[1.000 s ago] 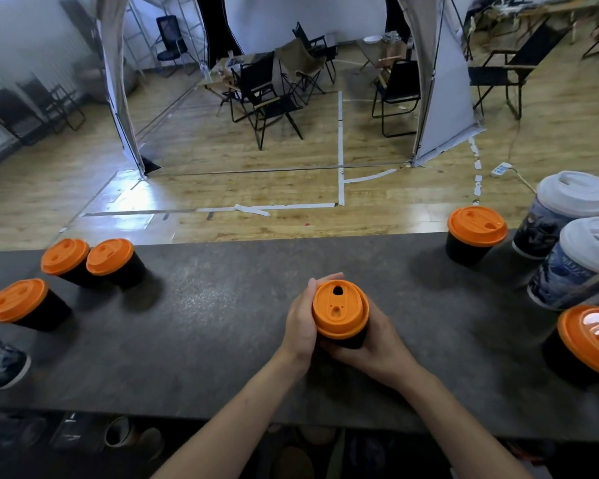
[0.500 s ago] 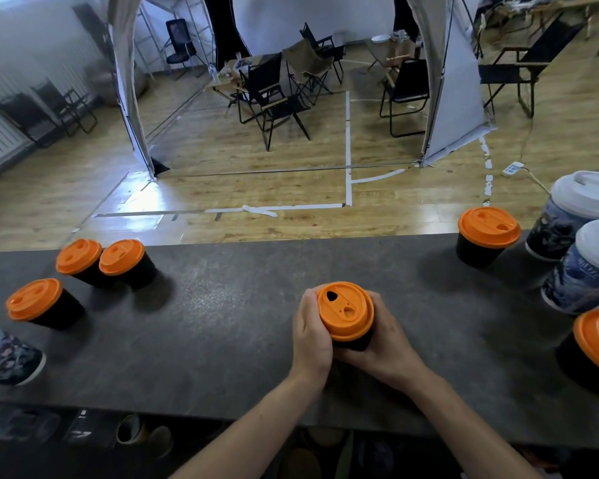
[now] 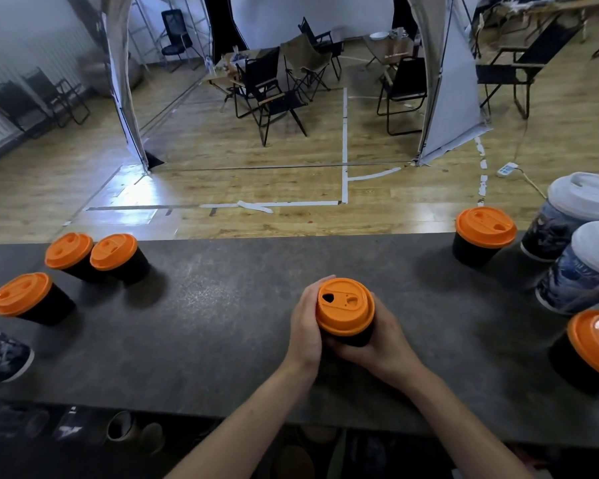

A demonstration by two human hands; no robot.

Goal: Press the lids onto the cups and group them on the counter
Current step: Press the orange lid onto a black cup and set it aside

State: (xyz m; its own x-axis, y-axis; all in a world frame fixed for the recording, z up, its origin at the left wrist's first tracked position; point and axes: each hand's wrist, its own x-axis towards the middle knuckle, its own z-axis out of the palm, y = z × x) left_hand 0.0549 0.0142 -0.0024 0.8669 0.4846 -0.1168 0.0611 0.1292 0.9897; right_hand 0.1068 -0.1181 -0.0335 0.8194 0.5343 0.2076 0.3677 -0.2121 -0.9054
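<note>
- Grey table (image 3: 222,340) spans a wood-floored room, with folding chairs (image 3: 274,98) beyond.
- Left hand (image 3: 305,324) and right hand (image 3: 388,345) both wrap a black cup (image 3: 353,337) at mid-table, its orange lid (image 3: 344,305) on top.
- Three lidded cups (image 3: 118,257) stand grouped far left.
- White-lidded cups (image 3: 585,197) and orange-lidded cups (image 3: 483,236) stand far right.
</note>
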